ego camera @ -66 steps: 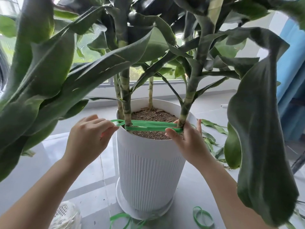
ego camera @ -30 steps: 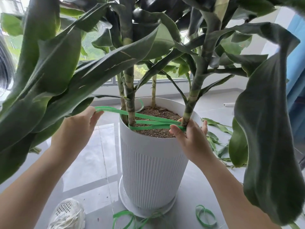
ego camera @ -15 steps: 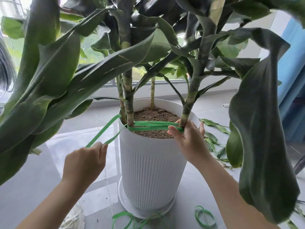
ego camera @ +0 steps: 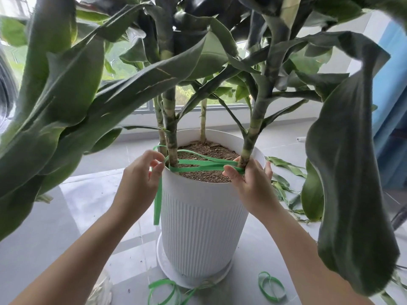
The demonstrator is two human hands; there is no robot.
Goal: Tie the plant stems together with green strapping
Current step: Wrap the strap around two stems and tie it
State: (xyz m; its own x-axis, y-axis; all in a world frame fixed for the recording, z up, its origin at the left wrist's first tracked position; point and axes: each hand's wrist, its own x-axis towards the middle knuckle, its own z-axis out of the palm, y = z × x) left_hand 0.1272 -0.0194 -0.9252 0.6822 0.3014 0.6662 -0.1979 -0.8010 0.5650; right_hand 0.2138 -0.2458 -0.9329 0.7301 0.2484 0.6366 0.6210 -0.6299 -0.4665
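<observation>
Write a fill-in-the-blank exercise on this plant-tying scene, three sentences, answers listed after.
1. The left hand pinches the green strapping, whose loose end hangs down outside the ____ ribbed pot.
2. The right hand grips the strapping at a stem rising from the brown ____.
3. On the ____ lie spare strapping loops.

Missing words: white; soil; floor.

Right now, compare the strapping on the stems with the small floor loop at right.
The stem strapping runs stretched across the pot, pinched by the left hand and right hand; the floor loop lies slack, untouched. The stem strapping trails a loose end; the floor loop is coiled. Both are flat green.
</observation>
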